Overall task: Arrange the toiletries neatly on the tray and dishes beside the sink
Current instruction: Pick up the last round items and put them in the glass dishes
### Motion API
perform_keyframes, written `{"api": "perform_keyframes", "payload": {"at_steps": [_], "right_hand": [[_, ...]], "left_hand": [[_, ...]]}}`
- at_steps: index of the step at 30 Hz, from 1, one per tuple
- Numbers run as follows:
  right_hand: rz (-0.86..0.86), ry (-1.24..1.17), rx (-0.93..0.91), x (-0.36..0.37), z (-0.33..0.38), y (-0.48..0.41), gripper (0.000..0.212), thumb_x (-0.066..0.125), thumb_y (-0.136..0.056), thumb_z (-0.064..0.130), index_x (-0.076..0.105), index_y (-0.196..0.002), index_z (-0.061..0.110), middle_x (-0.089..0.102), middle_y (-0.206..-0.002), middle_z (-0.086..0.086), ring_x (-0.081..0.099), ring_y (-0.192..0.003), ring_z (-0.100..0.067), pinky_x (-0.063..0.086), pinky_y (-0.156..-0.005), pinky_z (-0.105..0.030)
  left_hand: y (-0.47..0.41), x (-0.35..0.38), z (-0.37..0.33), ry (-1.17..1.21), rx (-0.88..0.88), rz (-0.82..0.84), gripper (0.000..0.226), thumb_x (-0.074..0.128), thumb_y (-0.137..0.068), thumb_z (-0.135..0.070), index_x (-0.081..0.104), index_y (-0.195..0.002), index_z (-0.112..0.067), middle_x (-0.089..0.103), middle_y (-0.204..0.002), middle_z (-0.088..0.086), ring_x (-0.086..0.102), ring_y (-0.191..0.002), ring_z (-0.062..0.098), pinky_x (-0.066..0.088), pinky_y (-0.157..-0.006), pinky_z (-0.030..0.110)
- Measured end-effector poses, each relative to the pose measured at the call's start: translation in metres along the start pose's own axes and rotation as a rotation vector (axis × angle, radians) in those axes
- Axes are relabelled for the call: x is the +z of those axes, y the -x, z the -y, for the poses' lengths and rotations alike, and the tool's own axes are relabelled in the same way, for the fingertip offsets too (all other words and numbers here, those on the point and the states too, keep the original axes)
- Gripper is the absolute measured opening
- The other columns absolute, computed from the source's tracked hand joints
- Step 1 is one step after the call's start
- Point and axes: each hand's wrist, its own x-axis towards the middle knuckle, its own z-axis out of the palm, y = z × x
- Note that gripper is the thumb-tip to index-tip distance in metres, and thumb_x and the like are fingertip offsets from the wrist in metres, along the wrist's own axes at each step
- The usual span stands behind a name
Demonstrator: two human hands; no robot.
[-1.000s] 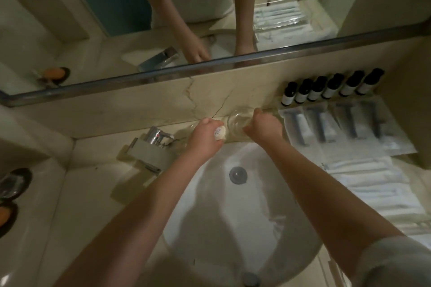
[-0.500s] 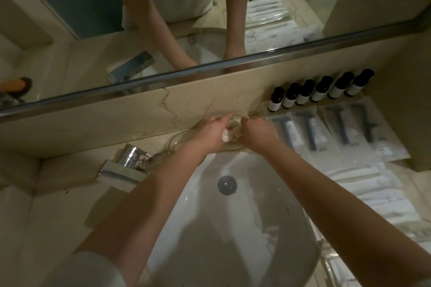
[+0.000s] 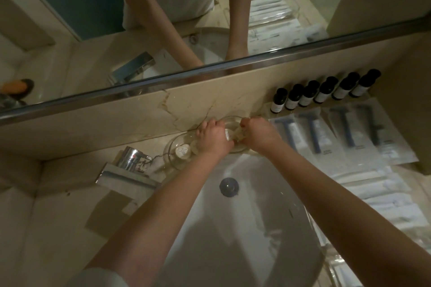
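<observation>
I count six dark bottles (image 3: 324,92) in a row at two o'clock, four sealed razor packets (image 3: 345,132) just below them, two glass dishes (image 3: 177,146) at twelve o'clock behind the basin, one round wrapped soap (image 3: 183,152) in the left dish, one tap (image 3: 130,167) at ten o'clock, two hands (image 3: 213,138).

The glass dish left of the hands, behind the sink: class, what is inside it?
The glass dish holds a round white labelled item, perhaps a wrapped soap, with a second pale piece beside it. The left hand covers the dish's right side, so anything there is hidden.
</observation>
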Motion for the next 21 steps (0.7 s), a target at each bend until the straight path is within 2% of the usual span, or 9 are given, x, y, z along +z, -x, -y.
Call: {"api": "perform_keyframes", "payload": {"at_steps": [6,10,16,21], "right_hand": [[-0.004,-0.025,0.006,-0.001,-0.003,-0.003,0.033,0.061,-0.081,0.018,0.06,-0.113,0.013,0.064,-0.111,-0.015,0.06,-0.102,-0.034,0.049,-0.079,-0.034],[0.002,-0.025,0.004,-0.003,-0.002,-0.003,0.036,0.063,-0.081,0.018,0.06,-0.116,0.013,0.063,-0.114,-0.015,0.06,-0.104,-0.034,0.049,-0.081,-0.035],[-0.007,-0.023,0.001,-0.002,-0.003,-0.002,0.034,0.062,-0.079,0.02,0.06,-0.113,0.011,0.064,-0.11,-0.016,0.06,-0.102,-0.034,0.048,-0.077,-0.034],[-0.003,-0.015,-0.002,-0.004,0.0,0.001,0.04,0.062,-0.08,0.02,0.058,-0.119,0.012,0.064,-0.113,-0.017,0.059,-0.105,-0.035,0.049,-0.081,-0.036]], "left_hand": [[-0.005,-0.007,0.006,0.051,0.111,0.061,0.047,0.064,-0.079,-0.02,0.055,-0.125,-0.023,0.049,-0.135,0.001,0.034,-0.129,0.025,0.03,-0.105,0.039],[-0.006,-0.012,0.01,0.056,0.172,0.081,0.04,0.062,-0.081,-0.02,0.06,-0.12,-0.025,0.056,-0.125,0.001,0.038,-0.122,0.026,0.031,-0.1,0.035],[-0.01,-0.011,0.012,0.049,0.181,0.092,0.039,0.064,-0.08,-0.018,0.061,-0.119,-0.023,0.058,-0.124,0.002,0.039,-0.121,0.027,0.033,-0.101,0.036],[-0.009,-0.011,0.012,0.054,0.169,0.086,0.04,0.063,-0.081,-0.019,0.06,-0.12,-0.022,0.058,-0.122,0.004,0.039,-0.12,0.028,0.032,-0.099,0.034]]}}
